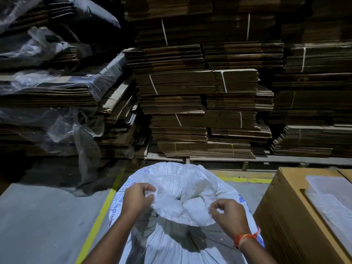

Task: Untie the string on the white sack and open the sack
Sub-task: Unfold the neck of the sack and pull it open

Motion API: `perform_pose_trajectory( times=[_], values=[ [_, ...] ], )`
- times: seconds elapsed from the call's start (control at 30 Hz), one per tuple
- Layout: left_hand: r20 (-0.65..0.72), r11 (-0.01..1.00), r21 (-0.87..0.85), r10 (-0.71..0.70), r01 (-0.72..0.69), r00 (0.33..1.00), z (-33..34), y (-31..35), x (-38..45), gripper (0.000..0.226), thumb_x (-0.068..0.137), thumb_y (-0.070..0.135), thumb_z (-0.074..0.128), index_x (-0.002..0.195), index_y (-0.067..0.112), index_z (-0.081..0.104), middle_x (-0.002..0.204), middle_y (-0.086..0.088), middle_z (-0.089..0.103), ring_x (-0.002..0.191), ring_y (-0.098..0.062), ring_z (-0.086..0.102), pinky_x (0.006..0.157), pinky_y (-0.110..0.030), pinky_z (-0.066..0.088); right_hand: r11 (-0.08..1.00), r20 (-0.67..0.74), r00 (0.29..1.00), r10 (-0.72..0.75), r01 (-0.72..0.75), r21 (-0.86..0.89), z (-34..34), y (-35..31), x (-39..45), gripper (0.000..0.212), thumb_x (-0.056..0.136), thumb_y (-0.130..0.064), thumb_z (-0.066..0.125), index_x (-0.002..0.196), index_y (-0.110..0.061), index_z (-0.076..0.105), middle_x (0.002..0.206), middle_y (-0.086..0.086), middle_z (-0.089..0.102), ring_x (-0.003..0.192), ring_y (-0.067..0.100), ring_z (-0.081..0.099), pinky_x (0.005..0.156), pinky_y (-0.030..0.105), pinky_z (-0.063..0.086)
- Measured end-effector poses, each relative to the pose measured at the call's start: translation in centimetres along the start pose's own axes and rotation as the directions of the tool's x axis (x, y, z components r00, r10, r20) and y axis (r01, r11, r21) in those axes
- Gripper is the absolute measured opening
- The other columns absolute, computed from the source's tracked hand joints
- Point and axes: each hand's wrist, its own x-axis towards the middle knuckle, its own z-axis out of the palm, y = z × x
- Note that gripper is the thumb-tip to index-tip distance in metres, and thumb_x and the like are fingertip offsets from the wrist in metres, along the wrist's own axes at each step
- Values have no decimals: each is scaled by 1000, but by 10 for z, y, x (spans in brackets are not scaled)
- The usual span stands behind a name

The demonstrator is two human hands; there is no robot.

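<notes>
l hand [137, 198] & r hand [227, 214] pinch white sack [182, 189] mouth; string not visible, sack bottom cut off.

Grey concrete floor [43, 216] with yellow painted lines [99, 220], bearing the white sack [171, 242] at lower centre, a brown carton [297, 216] at lower right, and bundled flat cardboard stacks [205, 111] on a low pallet [247, 161] across the frame's upper half.

sack [171, 242] base cut off, string unseen, blue print [116, 202] unreadable
</notes>
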Motion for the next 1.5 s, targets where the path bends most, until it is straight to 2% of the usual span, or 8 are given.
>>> perform_pose_trajectory(
  times=[0.37,0.6,0.8,0.97,1.07,1.13,1.3,1.5],
  values=[
    [-156,997,44,70,-63,985,-44,7,-92,42,78,12,72,118,24,79,69,9,75,56,-5,64,62,-22,52,1000,41,999,-5,5,3,-59,1,-51,73,80,-11,77,150,-19,56,143,3,68,129,22,65,108,34,52],
    [-230,997,41,70,-62,971,-73,8,-164,47,78,12,75,124,19,77,73,1,78,61,-9,66,63,-28,50,997,-7,999,-39,39,63,-91,13,-118,82,81,-12,74,155,-34,46,64,4,53,50,10,45,53,26,38],
    [-101,962,239,-107,128,989,-56,-32,-176,34,74,17,76,108,22,75,117,-9,78,106,-30,72,87,-33,56,998,191,981,25,-14,-57,-68,40,-150,84,82,-11,71,155,-40,43,43,-9,52,43,3,48,49,17,36],
    [59,804,584,-180,113,982,-19,-87,-160,25,82,24,65,75,21,42,93,1,70,114,-24,73,92,-30,57,983,375,916,144,-89,-160,-29,67,-135,57,70,-18,65,124,-37,69,135,-3,73,118,10,69,99,19,52],
    [133,744,664,-11,-81,991,5,-117,-146,27,72,11,72,73,22,47,69,3,56,93,-29,80,89,-43,64,970,415,888,195,-114,-213,-19,65,-130,57,75,-14,69,131,-20,72,140,1,70,131,18,63,107,24,48],
    [189,729,684,-141,-28,972,12,-118,-142,16,82,19,64,96,21,56,109,-11,72,117,-34,72,105,-42,56,969,419,885,201,-116,-220,-14,66,-122,55,74,-12,70,129,-12,73,133,4,74,126,20,66,103,27,50],
    [141,766,623,-313,161,939,-11,-70,-133,48,80,45,59,125,30,65,154,-22,17,138,-36,48,108,-40,51,976,415,894,166,-90,-197,-15,61,-103,56,57,-28,58,109,-15,75,110,3,79,108,23,71,86,29,53],
    [-5,798,590,-148,122,989,-37,-46,-96,42,85,53,70,121,32,72,143,-8,40,114,-29,64,98,-39,58,946,352,921,166,-49,-319,-28,35,-85,61,94,-60,62,141,-20,60,147,2,63,135,23,59,107,30,45]
  ],
)
